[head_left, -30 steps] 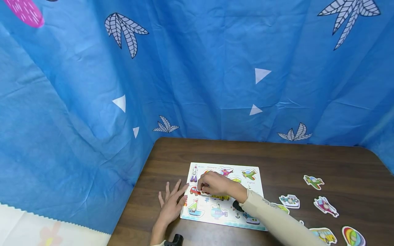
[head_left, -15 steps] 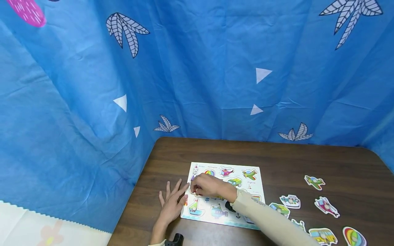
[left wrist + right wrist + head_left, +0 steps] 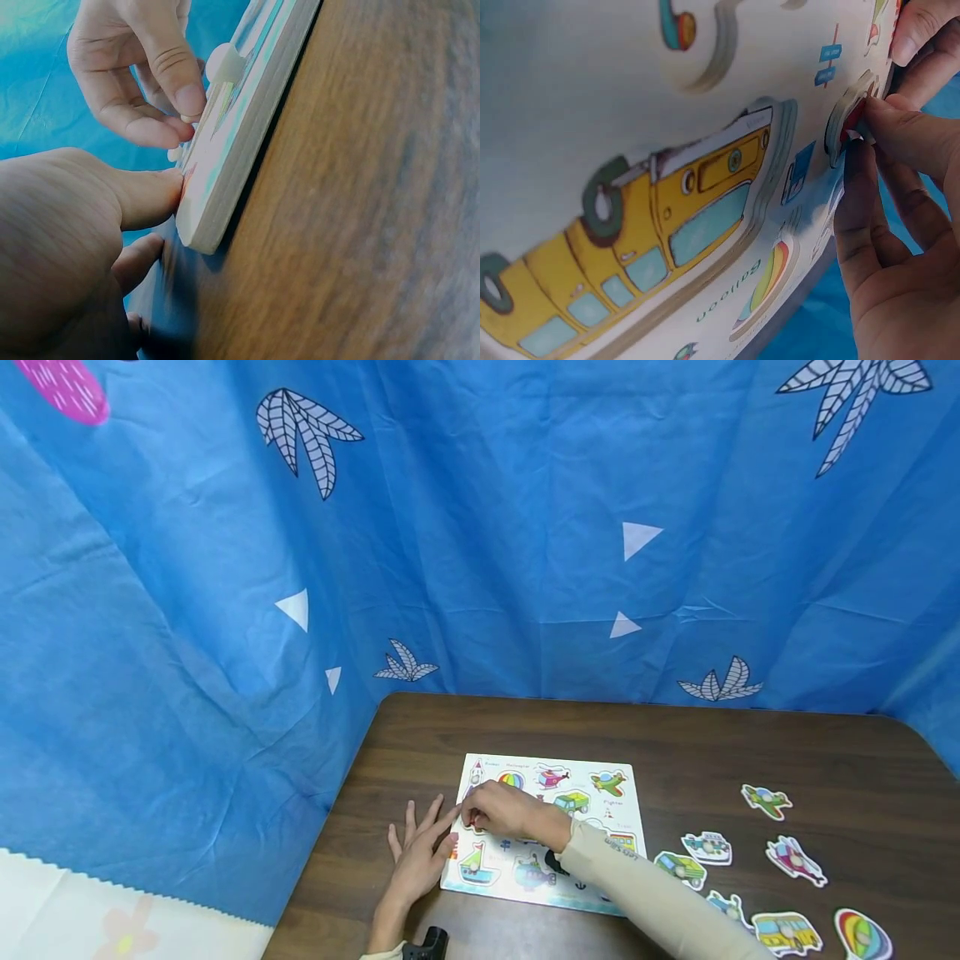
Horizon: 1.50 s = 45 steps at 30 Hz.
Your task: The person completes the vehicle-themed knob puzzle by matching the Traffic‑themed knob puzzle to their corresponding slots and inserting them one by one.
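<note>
A white knobbed puzzle board point(image 3: 505, 878) printed with vehicles lies on the table. My right hand point(image 3: 506, 810) is over its left side, thumb and fingertips pinching a red car puzzle piece point(image 3: 853, 114). In the right wrist view the car piece sits at its recess, its edge standing a little above the board; whether it is fully seated I cannot tell. My left hand point(image 3: 418, 860) rests at the board's left edge, fingers spread, the thumb touching the edge in the left wrist view. A sailboat piece point(image 3: 476, 870) with a knob lies just below the right hand.
Loose puzzle pieces lie right of the board: a green plane point(image 3: 767, 802), a ship point(image 3: 707, 848), a helicopter point(image 3: 797, 861), a green truck point(image 3: 681, 868), a yellow bus point(image 3: 787, 934) and a balloon point(image 3: 862, 935). A blue curtain point(image 3: 480, 527) hangs behind the brown table point(image 3: 697, 739).
My right hand has moved left across the board with the red car piece, to the recess near the left edge, and is nearly still over the last half second. The left hand has stayed put.
</note>
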Tool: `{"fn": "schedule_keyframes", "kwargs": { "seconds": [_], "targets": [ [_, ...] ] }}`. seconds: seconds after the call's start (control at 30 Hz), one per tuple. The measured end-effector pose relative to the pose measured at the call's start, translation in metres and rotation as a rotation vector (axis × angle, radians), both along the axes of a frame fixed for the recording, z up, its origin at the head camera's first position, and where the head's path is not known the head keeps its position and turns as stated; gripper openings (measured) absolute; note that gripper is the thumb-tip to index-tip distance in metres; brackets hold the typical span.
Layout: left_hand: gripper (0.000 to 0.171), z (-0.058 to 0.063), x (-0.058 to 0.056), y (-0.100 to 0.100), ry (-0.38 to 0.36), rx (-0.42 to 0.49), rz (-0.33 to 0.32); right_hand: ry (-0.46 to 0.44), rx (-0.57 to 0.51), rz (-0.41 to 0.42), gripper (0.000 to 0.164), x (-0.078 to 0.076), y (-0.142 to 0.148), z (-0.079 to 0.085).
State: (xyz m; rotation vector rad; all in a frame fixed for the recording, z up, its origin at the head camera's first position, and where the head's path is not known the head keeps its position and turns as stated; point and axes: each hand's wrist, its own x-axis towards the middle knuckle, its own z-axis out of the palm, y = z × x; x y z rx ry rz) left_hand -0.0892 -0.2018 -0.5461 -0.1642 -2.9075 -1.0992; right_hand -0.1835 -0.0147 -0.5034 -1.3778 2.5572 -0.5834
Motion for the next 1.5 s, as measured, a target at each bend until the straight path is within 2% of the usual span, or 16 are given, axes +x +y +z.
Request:
{"fn": "schedule_keyframes", "kwargs": {
  "seconds": [0.17,0.43,0.6,0.83,1.0,1.27,1.5],
  "targets": [
    [0.041,-0.002,0.000,-0.001,0.013,0.012,0.003,0.010,-0.008,0.024,0.017,-0.001,0.000,-0.001],
    [0.042,0.001,0.001,-0.001,0.010,0.017,0.000,0.018,-0.021,0.042,0.017,0.000,0.000,-0.005],
    [0.041,-0.001,0.002,-0.001,0.030,0.023,0.003,0.014,0.002,0.063,0.020,0.000,0.001,-0.002],
    [0.042,-0.001,0.003,-0.003,-0.021,0.003,0.014,0.004,0.010,0.096,0.023,0.003,0.005,0.001],
    [0.044,-0.001,0.003,-0.003,-0.044,-0.013,0.017,-0.012,-0.001,0.067,0.023,0.004,0.014,0.004],
    [0.041,0.001,0.003,-0.001,0.020,0.009,0.008,-0.060,-0.062,0.004,0.021,0.002,0.041,0.014],
    [0.041,0.002,0.001,0.000,0.027,0.013,0.005,-0.099,-0.126,-0.027,0.021,0.002,0.074,0.020]
  ]
}}
